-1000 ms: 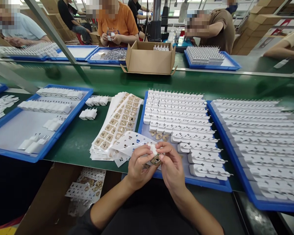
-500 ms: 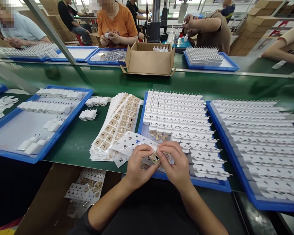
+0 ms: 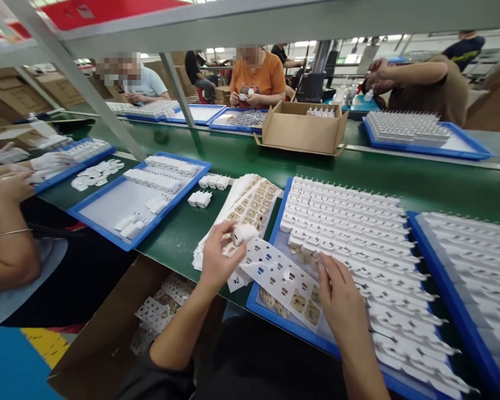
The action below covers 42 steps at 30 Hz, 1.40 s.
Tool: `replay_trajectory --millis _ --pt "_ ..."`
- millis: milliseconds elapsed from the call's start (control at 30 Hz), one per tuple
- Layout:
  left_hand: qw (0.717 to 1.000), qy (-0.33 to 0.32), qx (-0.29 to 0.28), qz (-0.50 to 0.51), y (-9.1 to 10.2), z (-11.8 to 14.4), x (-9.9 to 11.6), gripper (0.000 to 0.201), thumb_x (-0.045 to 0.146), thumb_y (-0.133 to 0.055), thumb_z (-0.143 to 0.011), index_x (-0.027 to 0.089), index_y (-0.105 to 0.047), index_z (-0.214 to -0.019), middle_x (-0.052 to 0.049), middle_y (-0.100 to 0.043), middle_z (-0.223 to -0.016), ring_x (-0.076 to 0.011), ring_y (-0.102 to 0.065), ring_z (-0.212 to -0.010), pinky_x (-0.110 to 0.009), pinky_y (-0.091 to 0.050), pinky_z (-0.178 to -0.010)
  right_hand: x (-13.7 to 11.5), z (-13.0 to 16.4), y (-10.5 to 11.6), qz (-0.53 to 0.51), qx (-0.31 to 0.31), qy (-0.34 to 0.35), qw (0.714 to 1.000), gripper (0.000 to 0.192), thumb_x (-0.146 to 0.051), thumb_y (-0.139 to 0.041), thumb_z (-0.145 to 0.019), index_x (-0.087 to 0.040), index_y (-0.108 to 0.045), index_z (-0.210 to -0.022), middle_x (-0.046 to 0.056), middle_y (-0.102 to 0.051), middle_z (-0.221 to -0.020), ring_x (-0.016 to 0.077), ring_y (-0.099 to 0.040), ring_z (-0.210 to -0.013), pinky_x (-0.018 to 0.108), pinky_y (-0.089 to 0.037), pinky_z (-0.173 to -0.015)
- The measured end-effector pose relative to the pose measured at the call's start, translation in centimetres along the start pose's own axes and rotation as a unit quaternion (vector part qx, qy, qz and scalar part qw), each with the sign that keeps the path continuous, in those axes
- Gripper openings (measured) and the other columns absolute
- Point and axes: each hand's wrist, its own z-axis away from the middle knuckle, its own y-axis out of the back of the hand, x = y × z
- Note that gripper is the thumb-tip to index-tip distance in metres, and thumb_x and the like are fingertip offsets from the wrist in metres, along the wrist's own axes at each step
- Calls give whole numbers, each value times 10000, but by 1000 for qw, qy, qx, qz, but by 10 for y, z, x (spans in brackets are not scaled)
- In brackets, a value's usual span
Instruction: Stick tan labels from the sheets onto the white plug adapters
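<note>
My left hand [image 3: 216, 258] holds a small white charger plug [image 3: 244, 233] above the stack of sticker sheets [image 3: 244, 208] on the green table. My right hand [image 3: 341, 303] rests with fingers spread at the near edge of a blue tray [image 3: 270, 303], its fingertips touching the rows of white charger plugs [image 3: 350, 222]. Between my hands lies a white sticker sheet [image 3: 285, 278] with several tan labels left on it, partly over the tray's corner.
A second blue tray [image 3: 108, 214] with a few plugs lies to the left, loose plugs [image 3: 210, 189] beside it. Another full tray [image 3: 475, 255] sits at right. An open cardboard box [image 3: 302, 130] stands on the green belt. A co-worker's arm [image 3: 8, 244] is at left; people sit opposite.
The view has swung left and up. My hands, together on one plug before, have parted: the left lifted the plug away, the right dropped to the tray of plugs.
</note>
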Motion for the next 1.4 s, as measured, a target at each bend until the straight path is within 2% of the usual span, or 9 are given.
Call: replay_trajectory --millis 133,267,533,667,800,900,1067,1267,1400 --pt "977 16 4 -214 32 -62 -55 323 341 -659 -879 199 -609 -1164 -91 -655 -1157 -218 -674 -1060 -343 -595 -902 5 6 -7 -20 -52 7 998 343 -358 -378 -1078 -204 -645 -1229 100 -711 -1177 267 -709 -1035 372 -577 -810" --pt "953 33 8 -301 36 -107 -100 248 292 -715 -823 187 -626 -1030 -125 -704 -1122 -336 -590 -1200 -503 -479 -1033 9 11 -9 -31 -96 -5 995 327 -370 -387 -1067 -232 -658 -1186 80 -715 -1168 258 -725 -963 369 -585 -720" --pt "919 53 -1 -390 32 -117 -120 335 360 -748 -778 156 -636 -1018 -227 -537 -1373 -456 -393 -1340 -590 -344 -1078 11 12 -17 -61 -111 53 991 276 -285 -428 -1047 -187 -662 -1155 107 -739 -1087 297 -667 -1041 476 -560 -930" --pt "923 51 -16 -380 38 -111 -101 426 395 -681 -840 123 -617 -1162 -250 -504 -1418 -470 -380 -1361 -614 -346 -1085 5 10 -17 -74 -141 45 986 280 -238 -446 -1020 -189 -666 -1185 110 -746 -1093 316 -646 -1028 517 -558 -922" --pt "944 -19 -197 -264 23 -90 -39 384 474 -574 -939 213 -637 -1214 -105 -680 -1270 -317 -590 -1223 -453 -467 -1054 -2 7 -9 -127 -178 7 976 319 -178 -445 -980 -206 -667 -1208 103 -747 -1105 305 -659 -1031 496 -578 -888" --pt "898 -109 -399 -148 -4 -62 18 387 501 -579 -957 247 -651 -1240 -70 -685 -1302 -279 -592 -1260 -406 -472 -1062 -7 4 1 -197 -192 -33 961 367 -164 -432 -976 -226 -643 -1269 92 -744 -1127 271 -681 -1059 454 -586 -909" --pt "802 -117 -569 -142 -50 -33 67 434 313 -717 -870 207 -617 -1279 -93 -746 -1179 -313 -674 -1123 -388 -511 -925 -5 4 20 -317 -206 -84 922 396 -207 -462 -993 -262 -596 -1361 74 -749 -1160 230 -725 -1026 398 -598 -912" --pt "776 -35 -627 -57 -56 -45 64 357 220 -591 -883 247 -670 -1230 -45 -745 -1178 -256 -707 -1033 -300 -501 -809 6 17 40 -238 -188 -93 948 308 -299 -535 -988 -247 -676 -1258 85 -747 -1194 257 -722 -1042 392 -606 -888" --pt "794 -86 -591 -116 -52 -43 67 310 265 -608 -899 218 -705 -1190 -73 -743 -1161 -291 -673 -1073 -355 -466 -903 2 20 42 -245 -177 -137 943 320 -334 -526 -1008 -233 -644 -1287 64 -787 -998 218 -748 -827 304 -611 -703"
